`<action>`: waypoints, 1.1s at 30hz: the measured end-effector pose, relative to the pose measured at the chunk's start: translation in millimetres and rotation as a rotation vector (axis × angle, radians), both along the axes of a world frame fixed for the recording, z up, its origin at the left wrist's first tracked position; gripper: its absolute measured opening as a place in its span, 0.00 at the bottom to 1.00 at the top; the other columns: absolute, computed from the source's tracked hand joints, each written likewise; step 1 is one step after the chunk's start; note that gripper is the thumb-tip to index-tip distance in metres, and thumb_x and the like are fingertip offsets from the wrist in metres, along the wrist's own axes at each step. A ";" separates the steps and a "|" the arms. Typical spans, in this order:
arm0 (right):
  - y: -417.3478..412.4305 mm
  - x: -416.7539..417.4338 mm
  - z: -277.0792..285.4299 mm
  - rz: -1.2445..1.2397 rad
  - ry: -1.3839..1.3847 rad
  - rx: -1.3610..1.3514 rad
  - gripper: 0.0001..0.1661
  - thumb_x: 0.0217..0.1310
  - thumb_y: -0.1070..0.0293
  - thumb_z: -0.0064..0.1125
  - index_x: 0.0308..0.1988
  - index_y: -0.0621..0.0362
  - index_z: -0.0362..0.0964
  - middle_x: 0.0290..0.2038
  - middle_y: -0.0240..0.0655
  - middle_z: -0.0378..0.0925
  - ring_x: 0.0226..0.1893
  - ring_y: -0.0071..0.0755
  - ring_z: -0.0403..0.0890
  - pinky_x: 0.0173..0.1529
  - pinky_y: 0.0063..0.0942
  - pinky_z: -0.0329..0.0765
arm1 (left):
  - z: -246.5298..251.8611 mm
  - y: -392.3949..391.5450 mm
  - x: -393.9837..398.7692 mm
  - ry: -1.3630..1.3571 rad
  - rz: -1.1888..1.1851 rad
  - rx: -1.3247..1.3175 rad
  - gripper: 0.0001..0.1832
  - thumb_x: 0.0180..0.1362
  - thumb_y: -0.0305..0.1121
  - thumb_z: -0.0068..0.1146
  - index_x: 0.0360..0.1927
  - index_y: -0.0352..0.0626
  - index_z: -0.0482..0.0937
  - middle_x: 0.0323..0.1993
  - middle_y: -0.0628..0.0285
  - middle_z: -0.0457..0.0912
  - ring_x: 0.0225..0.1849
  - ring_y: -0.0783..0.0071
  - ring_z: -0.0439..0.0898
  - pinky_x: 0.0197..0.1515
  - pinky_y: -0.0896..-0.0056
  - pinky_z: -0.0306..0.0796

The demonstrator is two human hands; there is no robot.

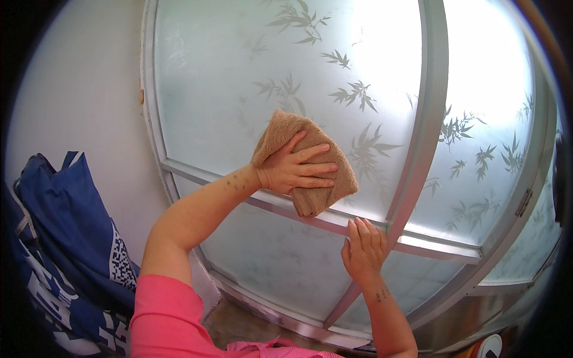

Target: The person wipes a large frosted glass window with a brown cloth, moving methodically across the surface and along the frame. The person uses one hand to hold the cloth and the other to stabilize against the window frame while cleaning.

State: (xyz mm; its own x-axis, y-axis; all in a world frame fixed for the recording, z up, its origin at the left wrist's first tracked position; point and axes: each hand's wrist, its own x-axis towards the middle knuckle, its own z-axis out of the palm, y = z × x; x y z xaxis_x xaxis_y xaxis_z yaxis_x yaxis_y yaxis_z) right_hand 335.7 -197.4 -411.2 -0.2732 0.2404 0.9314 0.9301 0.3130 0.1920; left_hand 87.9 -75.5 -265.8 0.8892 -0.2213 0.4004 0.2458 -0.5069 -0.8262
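Note:
My left hand (297, 170), fingers spread, presses a folded brown terry cloth (340, 179) against a frosted glass panel (210, 98) printed with bamboo leaves. The cloth's lower corner overlaps the metal crossbar (277, 203) of the partition. Lower and to the right, my right hand (365, 246) rests its extended fingertips on that crossbar, beside the upright metal post (414, 147). Its thumb stands apart from the fingers, and I see nothing held in it. Part of the cloth is hidden beneath my left hand.
Blue bags (76, 223) with white patterns stand at the left by the white wall (85, 89). A second leaf-printed pane (483, 134) lies right of the post, with a hinge (523, 203) beyond it. A round white-topped object (489, 347) sits at lower right.

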 end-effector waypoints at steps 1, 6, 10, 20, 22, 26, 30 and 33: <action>0.1 0.0 -0.1 -0.001 -0.002 0.000 0.22 0.52 0.71 0.57 0.50 0.55 0.75 0.51 0.34 0.76 0.54 0.35 0.75 0.60 0.38 0.67 | 4.8 0.8 -1.1 0.014 -0.004 0.005 0.30 0.41 0.49 0.63 0.55 0.76 0.77 0.66 0.78 0.68 0.70 0.52 0.62 0.67 0.25 0.43; -0.3 -0.1 1.0 -0.003 -0.009 0.001 0.21 0.53 0.71 0.56 0.50 0.56 0.76 0.50 0.34 0.77 0.54 0.36 0.75 0.59 0.38 0.67 | 42.4 9.7 -5.9 -0.202 -0.030 0.036 0.32 0.39 0.54 0.64 0.54 0.72 0.78 0.65 0.68 0.69 0.70 0.45 0.60 0.68 0.25 0.41; 2.7 -2.6 0.5 -0.031 -0.015 0.032 0.20 0.54 0.71 0.55 0.49 0.54 0.76 0.49 0.32 0.77 0.54 0.34 0.75 0.59 0.37 0.67 | 86.1 17.2 -18.2 -0.450 0.012 0.048 0.38 0.38 0.55 0.66 0.59 0.67 0.74 0.70 0.63 0.62 0.73 0.49 0.53 0.66 0.28 0.43; 6.1 -3.0 -2.2 -0.078 -0.036 0.104 0.19 0.55 0.71 0.55 0.49 0.51 0.76 0.49 0.30 0.77 0.53 0.32 0.76 0.58 0.36 0.67 | 170.1 74.2 -96.5 -1.153 0.046 0.045 0.38 0.53 0.56 0.54 0.64 0.45 0.68 0.73 0.60 0.55 0.74 0.51 0.50 0.67 0.39 0.46; 6.4 -2.9 -2.3 -0.081 -0.040 0.109 0.19 0.54 0.71 0.55 0.49 0.51 0.76 0.49 0.30 0.77 0.53 0.32 0.76 0.58 0.36 0.67 | 169.1 76.4 -95.5 -1.226 0.092 0.067 0.38 0.54 0.55 0.53 0.64 0.44 0.67 0.73 0.60 0.55 0.74 0.50 0.49 0.67 0.38 0.46; 6.6 -2.7 -2.0 -0.069 -0.032 0.103 0.19 0.54 0.72 0.55 0.48 0.52 0.76 0.49 0.31 0.77 0.52 0.33 0.76 0.58 0.36 0.68 | 145.1 69.5 -82.1 -1.214 0.011 0.008 0.37 0.53 0.54 0.55 0.64 0.44 0.67 0.73 0.59 0.55 0.73 0.48 0.49 0.67 0.37 0.45; 5.3 -5.3 0.1 -0.060 -0.022 0.094 0.19 0.54 0.72 0.55 0.48 0.53 0.76 0.49 0.32 0.77 0.52 0.34 0.76 0.57 0.36 0.68 | 100.3 45.9 -70.5 -0.966 0.029 0.059 0.36 0.49 0.52 0.60 0.61 0.46 0.70 0.71 0.57 0.58 0.72 0.44 0.51 0.66 0.36 0.47; 6.3 -2.9 -2.2 -0.054 -0.008 0.086 0.19 0.54 0.71 0.56 0.48 0.54 0.77 0.48 0.32 0.77 0.51 0.34 0.76 0.57 0.37 0.68 | 52.7 35.8 -51.9 -0.738 0.032 0.006 0.35 0.45 0.52 0.63 0.60 0.59 0.72 0.69 0.57 0.60 0.71 0.43 0.53 0.63 0.32 0.48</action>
